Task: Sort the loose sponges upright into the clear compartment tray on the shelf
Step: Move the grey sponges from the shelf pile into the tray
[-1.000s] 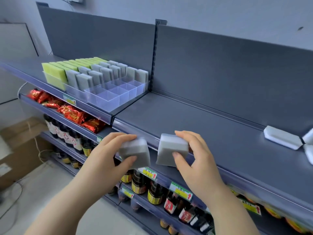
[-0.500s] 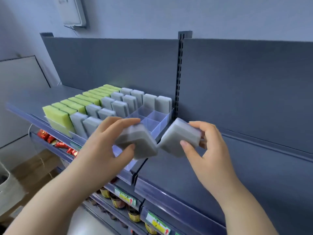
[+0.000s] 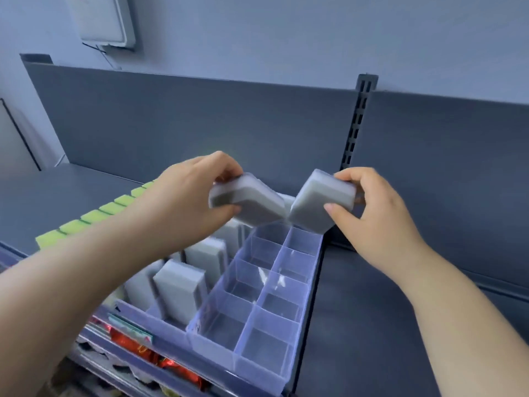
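Your left grip is clenched around a grey rectangular foam sponge, thumb underneath and fingers curled over its far edge. Your right grip grasps a second grey foam sponge the same way, thumb on the near face and fingers wrapped behind it. Both sponges are in the air and tilted, each one's lower corner pointing inward towards the other. The two corners come together just above the tray, though you cannot tell whether they touch.

Beneath them sits the clear plastic compartment tray, resting on the dark grey metal shelf. The held sponges hang over the far end of its two right-hand columns of square cells, and neither one is inside a cell.

To the left of those columns, under your left forearm, more grey sponges stand upright in their slots. Further left a row of lime-green sponges runs towards the back, also on edge.

Behind the shelf rises a dark grey back panel with a slotted metal upright at its right. A white box is mounted on the pale wall above. Red shiny packets show on the lower shelf under the tray's front edge.
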Available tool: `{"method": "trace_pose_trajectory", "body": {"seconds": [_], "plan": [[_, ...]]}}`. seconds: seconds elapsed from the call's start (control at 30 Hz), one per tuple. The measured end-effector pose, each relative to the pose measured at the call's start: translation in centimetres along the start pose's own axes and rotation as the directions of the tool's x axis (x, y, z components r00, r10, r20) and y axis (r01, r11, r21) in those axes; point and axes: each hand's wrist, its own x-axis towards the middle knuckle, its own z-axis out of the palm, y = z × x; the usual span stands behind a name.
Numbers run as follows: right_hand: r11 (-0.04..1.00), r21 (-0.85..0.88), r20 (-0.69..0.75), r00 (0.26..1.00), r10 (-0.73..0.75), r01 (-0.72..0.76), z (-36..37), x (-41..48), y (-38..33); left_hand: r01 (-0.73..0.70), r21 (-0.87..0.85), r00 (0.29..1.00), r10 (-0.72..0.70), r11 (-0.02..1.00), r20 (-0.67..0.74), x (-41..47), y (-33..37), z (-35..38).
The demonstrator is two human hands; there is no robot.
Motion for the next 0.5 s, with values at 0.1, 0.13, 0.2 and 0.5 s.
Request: {"method": "trace_pose_trajectory", "body": {"seconds": [0.1, 0.13, 0.2, 0.5], "plan": [[0.996, -0.076, -0.054, 0.997, 0.051, -0.055, 1.0, 0.6, -1.0, -0.068, -0.032, 0.993, 0.071, 0.997, 0.095, 2.6, -2.7, 0.3], [0.992, -0.093, -0.063, 0.995, 0.082, -0.088, 1.4, 0.8, -1.2, -0.088, -0.046, 0.987, 0.093, 0.995, 0.131, 3.6, -3.4, 0.5], [0.979, -0.126, -0.065, 0.986, 0.151, -0.158, 2.2, 1.1, -1.4, -0.130, -0.079, 0.967, 0.144, 0.988, 0.210, 5.3, -4.5, 1.2], [0.898, -0.241, -0.120, 0.929, 0.350, -0.369, 3.7, 1.1, -0.7, -0.341, -0.090, 0.846, 0.348, 0.936, 0.404, 9.9, -5.6, 5.9]]}}
